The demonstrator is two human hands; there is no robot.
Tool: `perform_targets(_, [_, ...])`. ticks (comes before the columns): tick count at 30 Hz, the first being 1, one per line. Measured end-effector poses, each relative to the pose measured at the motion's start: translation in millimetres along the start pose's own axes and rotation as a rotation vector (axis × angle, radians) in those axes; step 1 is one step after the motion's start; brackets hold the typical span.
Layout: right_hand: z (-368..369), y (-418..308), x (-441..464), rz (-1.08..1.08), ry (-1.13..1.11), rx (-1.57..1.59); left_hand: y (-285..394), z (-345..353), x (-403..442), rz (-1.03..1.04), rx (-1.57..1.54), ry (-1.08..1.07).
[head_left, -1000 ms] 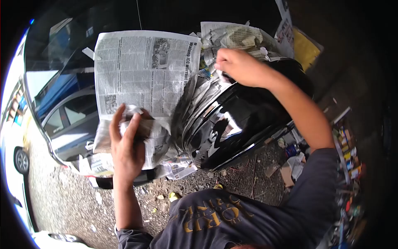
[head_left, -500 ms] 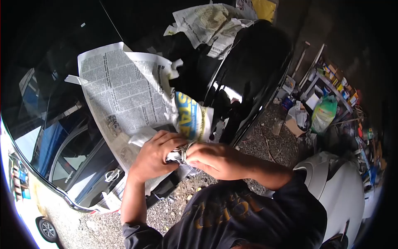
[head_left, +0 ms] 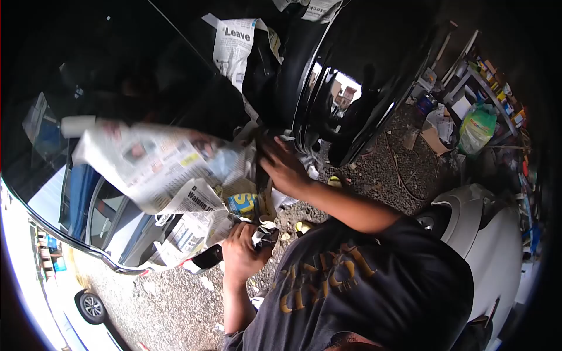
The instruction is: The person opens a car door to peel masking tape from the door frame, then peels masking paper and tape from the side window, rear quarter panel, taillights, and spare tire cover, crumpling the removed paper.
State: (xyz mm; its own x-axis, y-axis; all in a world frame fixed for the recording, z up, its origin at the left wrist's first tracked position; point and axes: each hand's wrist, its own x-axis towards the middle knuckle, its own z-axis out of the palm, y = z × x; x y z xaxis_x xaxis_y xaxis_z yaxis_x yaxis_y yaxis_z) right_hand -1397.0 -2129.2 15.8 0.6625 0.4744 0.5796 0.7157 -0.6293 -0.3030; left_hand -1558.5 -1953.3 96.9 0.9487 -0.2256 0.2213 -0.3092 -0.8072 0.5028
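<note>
My left hand (head_left: pixel 243 251) is closed around a crumpled bunch of newspaper at the lower end of a large newspaper sheet (head_left: pixel 152 164). That sheet is blurred and lies loosely across the dark glossy car's side, with printed pictures facing up. A blue and yellow printed piece (head_left: pixel 241 203) shows just above my left hand. My right hand (head_left: pixel 285 169) reaches higher, beside the sheet's right edge, its fingers stretched toward the black car body (head_left: pixel 275 88). Shadow partly obscures those fingertips.
Another newspaper strip (head_left: pixel 235 47) hangs on the black panel above. On the right are a white car part (head_left: pixel 456 234), a green plastic bag (head_left: pixel 477 128) and a cluttered shelf (head_left: pixel 497 88). Gravel (head_left: pixel 170 304) covers the ground. A white car's wheel (head_left: pixel 92 307) shows at lower left.
My hands were together on crumpled paper and are now apart, the right one farther up. The large sheet has come away from its upper spot and flipped over. The view has shifted.
</note>
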Motion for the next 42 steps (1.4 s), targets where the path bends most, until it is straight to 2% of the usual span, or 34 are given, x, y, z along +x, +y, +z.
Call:
perform_targets(1, [28.3,3.4,-17.7,-0.017,0.109,0.077,-4.0,9.9,-9.0,-0.039,-0.025,0.009])
perform_targets(2, [34.9,3.2,-23.6,0.008,0.118,0.141,-14.7,21.6,-23.0,-0.134,-0.06,0.003])
perform_targets(3, [40.9,0.7,-30.3,0.038,0.128,0.207,-23.7,30.3,-35.3,-0.143,-0.026,0.031])
perform_targets(5, [47.2,-7.3,-46.9,0.121,0.14,0.291,-49.3,62.5,-69.4,-0.203,-0.092,0.2])
perform_targets(6, [49.8,-9.9,-55.2,0.167,0.152,0.328,-68.0,87.6,-96.9,-0.244,0.009,0.258])
perform_targets(7, [58.1,-5.5,-66.0,0.229,0.033,0.504,-60.6,88.5,-90.1,-0.333,-0.236,0.247])
perform_targets(9, [81.0,6.9,-90.2,0.349,-0.208,0.85,-44.5,95.0,-68.2,-0.443,-0.667,0.384])
perform_targets(10, [86.9,5.7,-96.7,0.488,-0.223,1.001,-56.5,97.8,-63.7,-0.44,-0.593,0.312])
perform_targets(11, [92.8,4.6,-103.2,0.635,-0.215,1.149,-70.5,108.8,-61.6,-0.571,-0.706,0.219])
perform_targets(13, [104.4,15.3,-115.6,0.715,-0.299,1.146,-72.8,121.8,-41.5,-0.518,-0.961,0.159])
perform_targets(14, [118.6,22.5,-124.2,0.835,-0.256,1.123,-83.7,143.6,-34.4,-0.577,-0.942,0.103])
perform_targets(15, [129.8,27.6,-135.1,0.779,-0.335,1.106,-101.8,173.4,-31.3,-0.639,-0.922,0.049])
perform_targets(17, [149.8,35.8,-158.2,0.66,-0.493,1.074,-124.8,218.4,-13.9,-0.625,-1.076,-0.146])
perform_targets(18, [159.3,34.3,-171.6,0.821,-0.399,1.145,-116.2,227.0,-2.7,-0.651,-1.234,-0.101])
perform_targets(19, [168.7,39.1,-182.8,0.917,-0.529,1.123,-107.2,236.9,12.5,-0.665,-1.394,-0.057])
perform_targets(20, [160.2,32.4,-185.9,1.001,-0.426,1.268,-119.5,265.9,18.2,-0.648,-1.491,-0.079])
perform_targets(21, [152.9,26.7,-188.6,1.085,-0.318,1.412,-121.8,283.4,24.7,-0.716,-1.494,-0.065])
perform_targets(22, [154.4,30.9,-193.9,1.285,-0.308,1.523,-125.0,294.5,29.1,-0.719,-1.441,-0.108])
perform_targets(23, [178.4,39.4,-218.5,1.324,-0.31,1.457,-129.3,306.0,29.5,-0.728,-1.389,-0.149])
perform_targets(24, [217.6,53.2,-252.8,1.358,-0.312,1.388,-151.4,340.6,25.4,-0.908,-1.196,-0.167])
perform_targets(27, [224.1,47.3,-286.8,1.246,-0.205,1.517,-131.3,322.4,45.6,-0.958,-0.684,-0.163])
perform_targets(28, [199.1,47.3,-285.8,1.234,-0.233,1.583,-156.5,353.9,38.7,-0.98,-0.43,-0.09])
perform_targets(29, [173.1,43.6,-277.6,1.22,-0.255,1.651,-162.4,355.9,39.7,-0.975,-0.328,-0.118])
perform_targets(30, [118.0,24.0,-237.2,1.557,-0.117,1.331,-166.0,356.2,40.5,-0.97,-0.23,-0.146])
perform_targets(31, [114.5,39.9,-248.1,1.346,-0.2,1.058,-166.8,353.6,41.9,-0.966,-0.131,-0.171])
perform_targets(33, [165.8,97.3,-301.1,1.129,0.078,0.835,-161.2,349.0,41.3,-0.911,-0.067,-0.359])
perform_targets(35, [201.4,127.9,-280.1,1.086,0.072,0.468,-156.5,359.8,36.1,-0.816,-0.035,-0.58])
perform_targets(36, [216.2,138.4,-262.7,1.051,0.068,0.288,-147.7,371.1,28.7,-0.724,0.006,-0.566])
perform_targets(37, [176.4,124.2,-201.5,1.14,-0.193,0.116,-133.2,371.7,27.0,-0.698,0.017,-0.633])
perform_targets(39, [225.4,158.6,-189.3,1.087,-0.066,0.181,-118.8,382.1,26.6,-0.705,-0.033,-0.762])
perform_targets(41, [249.6,172.1,-184.0,1.048,-0.148,-0.041,-107.3,385.1,24.7,-0.677,-0.007,-0.733])
perform_targets(42, [254.9,182.2,-188.5,1.135,-0.313,-0.011,-105.5,385.8,27.0,-0.663,-0.032,-0.745])
